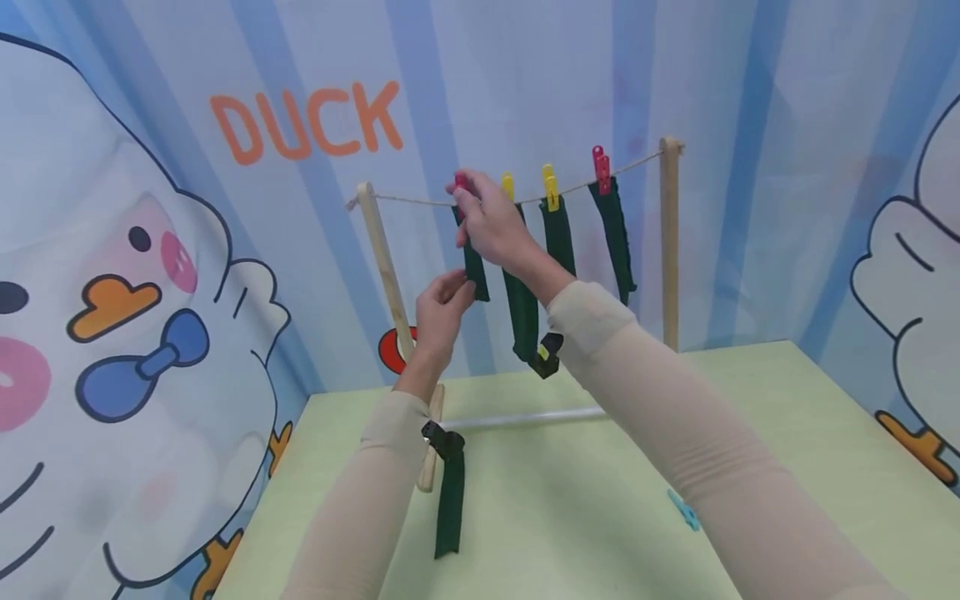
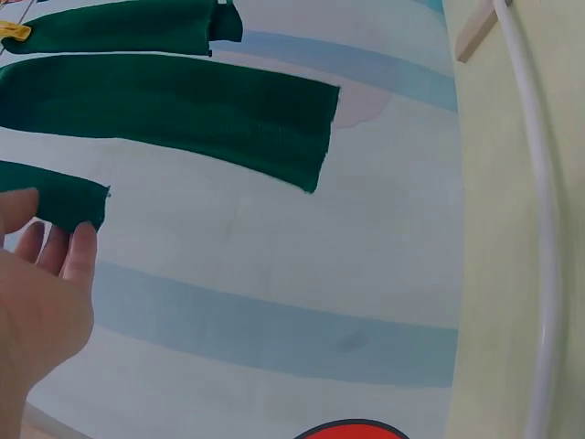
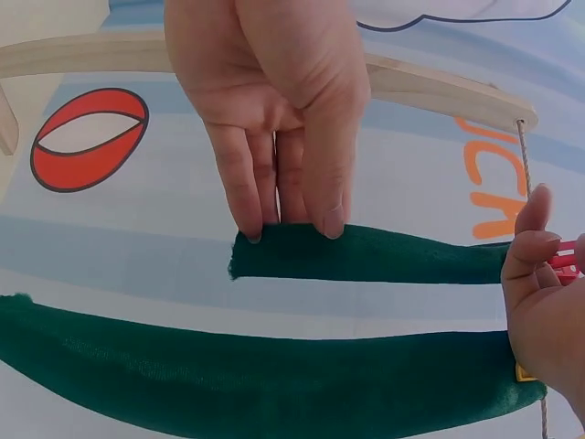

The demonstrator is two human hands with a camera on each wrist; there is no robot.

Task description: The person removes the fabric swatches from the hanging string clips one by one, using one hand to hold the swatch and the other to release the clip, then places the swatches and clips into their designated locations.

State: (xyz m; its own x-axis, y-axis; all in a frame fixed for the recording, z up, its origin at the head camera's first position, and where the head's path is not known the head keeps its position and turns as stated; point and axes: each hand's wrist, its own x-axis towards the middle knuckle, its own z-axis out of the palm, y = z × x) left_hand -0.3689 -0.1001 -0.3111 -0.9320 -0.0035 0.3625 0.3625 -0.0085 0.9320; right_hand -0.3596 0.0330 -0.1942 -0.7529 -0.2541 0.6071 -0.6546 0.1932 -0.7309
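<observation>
My right hand [image 1: 491, 218] is up at the thin clothesline [image 1: 412, 200], thumb and fingers pinching a red clothespin [image 1: 460, 180] at the top of a short dark green cloth strip [image 1: 477, 279]. Lower down, my left hand [image 1: 438, 321] holds that strip near its bottom end between thumb and fingers. The right wrist view shows the thumb and fingertips on the strip's edge, and the red clothespin [image 3: 567, 261] partly hidden by the right hand. Beside it hang several longer green strips [image 1: 522, 312] under yellow clothespins [image 1: 551, 187] and another red clothespin [image 1: 602, 171].
Wooden posts [image 1: 670, 250] carry the line, with a white rod [image 1: 525, 417] low between them. Another green strip [image 1: 450, 508] shows below the left wrist camera. A blue clothespin [image 1: 684, 510] lies on the pale green table [image 1: 570, 500]. Behind stands a duck-printed curtain [image 1: 315, 250].
</observation>
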